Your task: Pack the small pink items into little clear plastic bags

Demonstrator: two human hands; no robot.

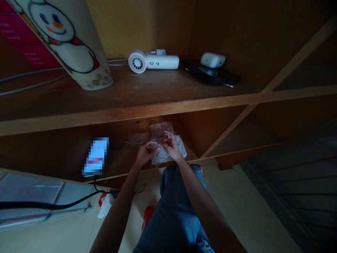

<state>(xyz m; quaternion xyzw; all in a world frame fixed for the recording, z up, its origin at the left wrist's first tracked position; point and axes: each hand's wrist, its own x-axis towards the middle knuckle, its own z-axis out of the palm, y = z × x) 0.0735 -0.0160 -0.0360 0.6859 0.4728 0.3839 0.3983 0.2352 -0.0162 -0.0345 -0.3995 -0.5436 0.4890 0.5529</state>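
Both my hands are over the lower shelf, close together at a small clear plastic bag (pixel 156 159). My left hand (pixel 145 153) pinches its upper left edge between thumb and fingers. My right hand (pixel 171 147) has thumb and forefinger pressed together at the other side of the opening. Beneath them lies a larger clear packet (pixel 181 144) with a crinkled, whitish look; its contents are too dim to make out. More small clear bags lie flat just beyond, one pair (pixel 161 128) behind my fingers and another bag (pixel 139 138) to the left.
A lit phone (pixel 96 156) stands at left on the lower shelf, with a black cable (pixel 60 205) below it. On the upper shelf (pixel 147 88) are a snowman-printed cup (pixel 71 45), a white handheld fan (pixel 158 62), a dark flat object (pixel 210 74) and a white earbud case (pixel 212 60).
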